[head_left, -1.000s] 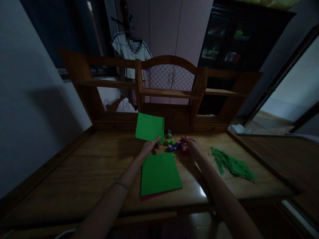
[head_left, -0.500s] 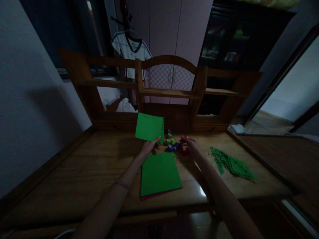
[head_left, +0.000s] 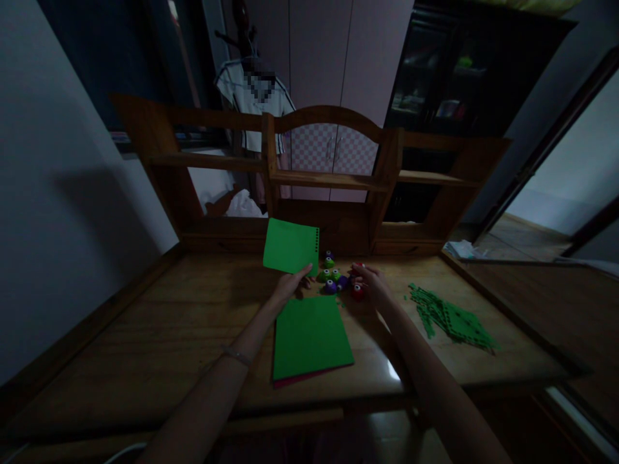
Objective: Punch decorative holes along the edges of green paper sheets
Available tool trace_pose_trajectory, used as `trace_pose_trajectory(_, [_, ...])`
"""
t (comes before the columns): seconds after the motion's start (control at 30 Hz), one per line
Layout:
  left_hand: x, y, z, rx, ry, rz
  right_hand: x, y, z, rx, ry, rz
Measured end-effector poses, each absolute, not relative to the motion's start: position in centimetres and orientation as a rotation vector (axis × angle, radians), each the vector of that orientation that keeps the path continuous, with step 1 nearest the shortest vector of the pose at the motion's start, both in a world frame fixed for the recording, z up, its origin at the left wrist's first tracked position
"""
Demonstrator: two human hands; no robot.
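Note:
My left hand (head_left: 293,283) is closed on the lower right corner of a green sheet (head_left: 290,245), which is raised above the table. A row of dark holes runs down that sheet's right edge. My right hand (head_left: 372,282) has its fingers curled round a small red round piece (head_left: 358,265), mostly hidden by them. Close under this hand lies a red one-eyed ball (head_left: 357,292). Between my hands sit several small one-eyed balls, among them a purple one (head_left: 331,286) and a green one (head_left: 329,262). Nearer me lies a stack of green sheets (head_left: 312,338) with a pink-red layer beneath.
On the right of the wooden table (head_left: 193,322) is a pile of green strips and holed green pieces (head_left: 449,319). A wooden shelf unit (head_left: 329,183) stands along the back edge. Something white and crumpled (head_left: 461,250) lies by the right rear corner.

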State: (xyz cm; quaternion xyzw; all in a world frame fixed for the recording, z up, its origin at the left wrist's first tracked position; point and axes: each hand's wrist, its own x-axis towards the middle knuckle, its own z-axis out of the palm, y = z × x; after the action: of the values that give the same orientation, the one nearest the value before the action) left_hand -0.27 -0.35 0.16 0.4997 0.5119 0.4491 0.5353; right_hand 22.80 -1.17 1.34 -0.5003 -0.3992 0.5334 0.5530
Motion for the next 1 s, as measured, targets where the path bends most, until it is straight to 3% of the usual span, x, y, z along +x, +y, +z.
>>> trace_pose_trajectory(1.0, [-0.38, -0.16, 0.07, 1.155, 1.186, 1.042, 22.84, -1.05, 1.26, -1.159, -0.944, 1.285])
